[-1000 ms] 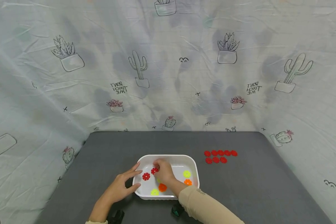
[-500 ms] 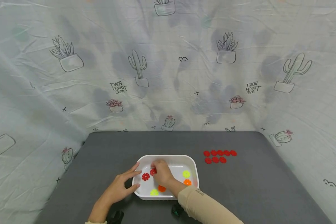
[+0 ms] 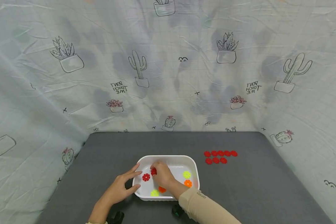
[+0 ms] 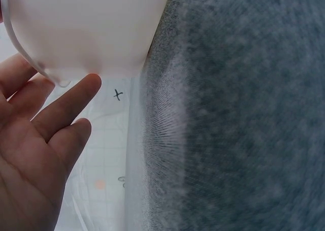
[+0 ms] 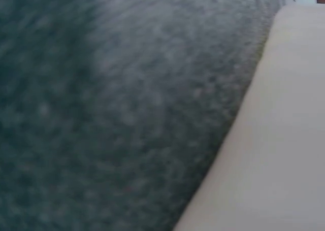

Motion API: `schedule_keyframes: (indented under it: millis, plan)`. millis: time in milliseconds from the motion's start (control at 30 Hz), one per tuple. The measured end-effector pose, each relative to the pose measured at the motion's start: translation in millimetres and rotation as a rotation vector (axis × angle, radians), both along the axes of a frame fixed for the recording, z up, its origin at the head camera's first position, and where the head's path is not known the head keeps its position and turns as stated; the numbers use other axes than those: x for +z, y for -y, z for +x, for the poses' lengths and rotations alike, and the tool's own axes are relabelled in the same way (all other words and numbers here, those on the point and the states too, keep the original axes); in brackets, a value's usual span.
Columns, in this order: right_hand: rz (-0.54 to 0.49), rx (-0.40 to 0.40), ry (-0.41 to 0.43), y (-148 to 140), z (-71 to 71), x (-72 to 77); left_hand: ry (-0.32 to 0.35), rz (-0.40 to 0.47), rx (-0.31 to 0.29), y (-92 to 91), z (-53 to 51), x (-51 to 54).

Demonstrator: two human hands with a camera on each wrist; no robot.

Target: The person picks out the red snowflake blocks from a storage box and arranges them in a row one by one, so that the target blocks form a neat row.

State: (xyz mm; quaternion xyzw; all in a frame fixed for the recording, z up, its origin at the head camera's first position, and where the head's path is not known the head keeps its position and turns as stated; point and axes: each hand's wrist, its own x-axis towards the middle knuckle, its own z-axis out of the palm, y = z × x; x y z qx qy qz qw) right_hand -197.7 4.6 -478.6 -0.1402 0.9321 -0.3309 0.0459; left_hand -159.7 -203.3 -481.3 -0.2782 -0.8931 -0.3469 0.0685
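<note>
A white tray [image 3: 176,156] lies on the dark table and holds several notched plastic discs. My left hand [image 3: 120,186] rests at its left side with spread fingers, some over the rim; the left wrist view shows fingertips against the outer wall [image 4: 86,28]. Inside the tray, my right hand [image 3: 163,175] has its fingers bent down and pinches a red snowflake disc [image 3: 153,171], partly covered by the fingers. Another red disc [image 3: 146,177] lies just left of it. In the right wrist view, a sleeve [image 5: 269,129] fills the right side and the hand is hidden.
Two rows of red discs [image 3: 220,153] lie on the table to the tray's right. Yellow discs [image 3: 186,174] and orange discs [image 3: 188,183] share the tray. A dark object [image 3: 177,211] sits near the tray's front edge. Patterned fabric [image 3: 168,77] hangs behind.
My right hand has shifted slightly left and closed in over the red disc, covering more of it and hiding a yellow disc beneath. The left hand stays in place.
</note>
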Motion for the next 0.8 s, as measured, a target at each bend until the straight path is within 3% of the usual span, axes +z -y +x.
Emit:
schedule_keyframes:
  millis: [233, 567, 800]
  plan:
    - [-0.138, -0.019, 0.007, -3, -0.7, 6.3, 0.003, 0.001, 0.003, 1.4, -0.4, -0.5]
    - [-0.359, -0.051, 0.099, -15, 0.3, 17.2, -0.011, -0.01, 0.01, -0.2, 0.2, -0.3]
    - [-0.502, -0.07, 0.089, -34, 3.6, 21.9, 0.06, -0.011, 0.037, -2.9, 0.3, 1.8]
